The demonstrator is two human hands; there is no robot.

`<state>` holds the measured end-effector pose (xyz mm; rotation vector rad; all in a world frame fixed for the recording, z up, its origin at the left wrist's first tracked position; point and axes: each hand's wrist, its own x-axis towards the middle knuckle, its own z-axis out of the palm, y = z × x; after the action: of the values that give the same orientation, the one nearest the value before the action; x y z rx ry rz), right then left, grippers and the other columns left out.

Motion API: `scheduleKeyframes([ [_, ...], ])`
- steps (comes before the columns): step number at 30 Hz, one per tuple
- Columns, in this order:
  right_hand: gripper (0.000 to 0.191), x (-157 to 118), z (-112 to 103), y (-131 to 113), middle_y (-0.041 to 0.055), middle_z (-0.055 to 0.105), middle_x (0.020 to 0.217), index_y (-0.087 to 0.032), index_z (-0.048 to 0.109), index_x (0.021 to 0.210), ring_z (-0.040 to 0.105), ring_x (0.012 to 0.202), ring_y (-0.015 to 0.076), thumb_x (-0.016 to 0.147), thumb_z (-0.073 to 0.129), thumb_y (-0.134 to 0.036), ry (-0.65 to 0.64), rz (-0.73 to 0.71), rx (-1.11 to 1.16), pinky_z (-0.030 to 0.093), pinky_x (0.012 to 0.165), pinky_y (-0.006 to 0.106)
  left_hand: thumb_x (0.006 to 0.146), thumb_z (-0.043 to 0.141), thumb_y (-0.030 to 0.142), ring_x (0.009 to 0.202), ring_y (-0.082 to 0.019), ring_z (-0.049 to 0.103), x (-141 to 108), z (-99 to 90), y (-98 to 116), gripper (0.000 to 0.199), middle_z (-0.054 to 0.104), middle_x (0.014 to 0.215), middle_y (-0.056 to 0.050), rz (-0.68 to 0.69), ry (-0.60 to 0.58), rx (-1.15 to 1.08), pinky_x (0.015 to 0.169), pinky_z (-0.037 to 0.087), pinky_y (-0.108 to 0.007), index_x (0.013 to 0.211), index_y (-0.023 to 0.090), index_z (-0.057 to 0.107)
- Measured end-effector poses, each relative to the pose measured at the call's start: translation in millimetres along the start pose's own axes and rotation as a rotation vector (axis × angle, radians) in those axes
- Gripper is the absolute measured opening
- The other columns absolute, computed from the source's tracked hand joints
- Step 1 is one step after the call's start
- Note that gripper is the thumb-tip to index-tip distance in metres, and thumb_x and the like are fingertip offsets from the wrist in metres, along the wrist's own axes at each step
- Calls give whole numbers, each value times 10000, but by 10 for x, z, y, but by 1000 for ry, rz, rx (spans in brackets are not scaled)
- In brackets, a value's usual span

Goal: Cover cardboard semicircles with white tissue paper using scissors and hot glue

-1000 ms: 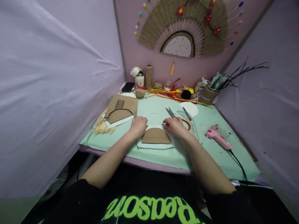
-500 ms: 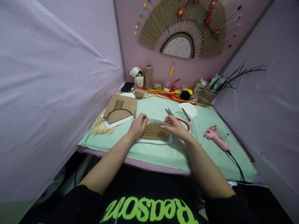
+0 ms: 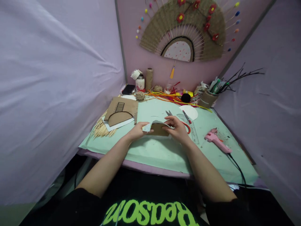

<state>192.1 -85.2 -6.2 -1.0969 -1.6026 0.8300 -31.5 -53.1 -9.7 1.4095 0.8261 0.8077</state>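
Observation:
Between my hands a brown cardboard piece (image 3: 160,130) is raised at a tilt off the table, with a thin white sheet (image 3: 147,127) along its upper edge and left corner. Whether the sheet is cloth or paper I cannot tell. My left hand (image 3: 138,130) pinches the left end, thumb and fingers closed on sheet and cardboard. At the right end my right hand (image 3: 176,128) grips with curled fingers. Just behind that hand lie scissors (image 3: 188,126) with orange handles, partly hidden by it.
A pink glue gun (image 3: 217,141) lies right, its cord running off the front edge. Cardboard (image 3: 128,106) and bamboo sticks (image 3: 103,128) lie left. A clear ruler (image 3: 194,133), a red marker (image 3: 187,116) and a white paper disc (image 3: 191,110) are beyond the scissors; twine and pipe cleaners (image 3: 164,96) line the back.
The cardboard and white sheet lay nearly flat on the table; now they are lifted and tilted. My left hand has turned and shifted slightly down, still at the left end.

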Motion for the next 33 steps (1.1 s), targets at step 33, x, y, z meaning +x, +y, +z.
scheduleKeyframes([
  [33, 421, 74, -59, 139, 56, 763, 863, -163, 708, 893, 682, 776, 242, 601, 785, -457, -31, 350, -51, 539, 684, 319, 440, 908, 288, 794, -199, 652, 34, -32, -31, 616, 719, 860, -23, -55, 167, -180, 753, 490, -295, 991, 150, 670],
])
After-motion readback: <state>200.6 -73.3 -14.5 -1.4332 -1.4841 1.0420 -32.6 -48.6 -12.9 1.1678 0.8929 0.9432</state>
